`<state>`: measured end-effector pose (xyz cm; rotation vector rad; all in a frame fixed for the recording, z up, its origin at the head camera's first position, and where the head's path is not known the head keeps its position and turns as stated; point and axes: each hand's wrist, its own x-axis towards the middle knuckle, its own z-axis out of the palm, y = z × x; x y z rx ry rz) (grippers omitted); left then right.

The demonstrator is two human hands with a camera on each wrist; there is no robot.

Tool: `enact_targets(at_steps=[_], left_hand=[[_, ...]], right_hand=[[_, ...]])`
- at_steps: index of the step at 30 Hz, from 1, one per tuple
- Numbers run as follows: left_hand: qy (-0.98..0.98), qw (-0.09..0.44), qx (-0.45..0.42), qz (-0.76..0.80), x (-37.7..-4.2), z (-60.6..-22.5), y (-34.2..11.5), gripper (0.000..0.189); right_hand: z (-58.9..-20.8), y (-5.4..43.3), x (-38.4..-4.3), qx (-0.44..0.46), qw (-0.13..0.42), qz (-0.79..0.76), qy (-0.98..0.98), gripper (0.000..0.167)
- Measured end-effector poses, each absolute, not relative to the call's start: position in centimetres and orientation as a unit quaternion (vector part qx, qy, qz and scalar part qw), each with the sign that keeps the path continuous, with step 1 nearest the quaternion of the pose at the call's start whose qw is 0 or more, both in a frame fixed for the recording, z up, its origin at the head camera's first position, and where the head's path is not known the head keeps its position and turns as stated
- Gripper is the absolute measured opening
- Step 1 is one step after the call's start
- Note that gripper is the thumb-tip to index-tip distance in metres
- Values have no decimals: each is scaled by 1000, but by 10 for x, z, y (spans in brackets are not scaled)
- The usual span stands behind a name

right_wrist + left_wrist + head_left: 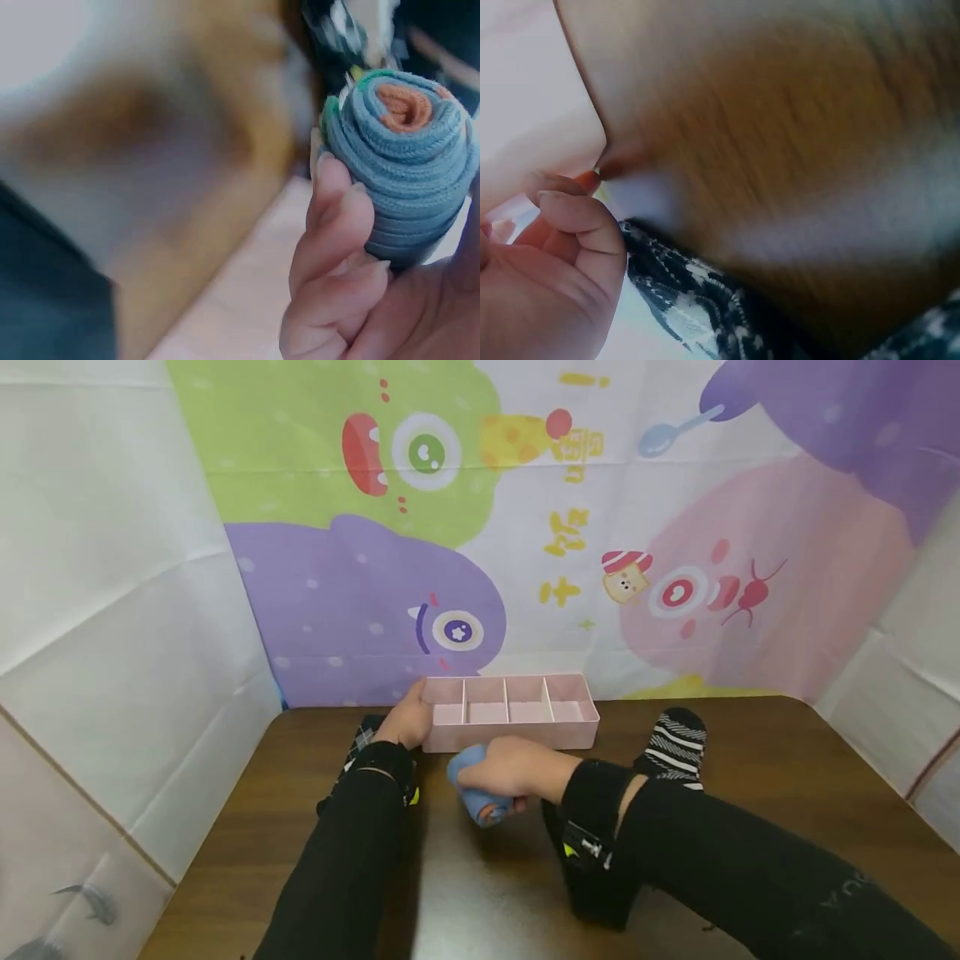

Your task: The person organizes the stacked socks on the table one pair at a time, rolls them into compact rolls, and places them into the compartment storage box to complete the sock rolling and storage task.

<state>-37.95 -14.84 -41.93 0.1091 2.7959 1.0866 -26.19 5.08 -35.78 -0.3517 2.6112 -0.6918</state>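
Observation:
My right hand grips a rolled-up blue sock above the table, just in front of a pink divided box. In the right wrist view the rolled sock shows its coiled end with an orange centre and a bit of green, my fingers curled round its side. My left hand holds the box by its left end. The left wrist view has the fingers bent at a lower corner of the pale box. The box's compartments show no contents.
A dark patterned sock lies beside and partly under my left wrist. On the right is a black-and-white striped sock, partly behind the right forearm. A plain black sock lies below that forearm. A printed cloth hangs behind the wooden table.

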Motion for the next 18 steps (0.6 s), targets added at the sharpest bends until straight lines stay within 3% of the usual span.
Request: enact_targets(at_steps=[10, 18], left_hand=[[933, 78, 57, 348, -383, -416, -154, 57], [930, 84, 64, 352, -373, -419, -156, 65]], right_hand=[[-336, 14, -333, -60, 133, -384, 912, 47], [-344, -8, -356, -29, 106, -353, 929, 60]])
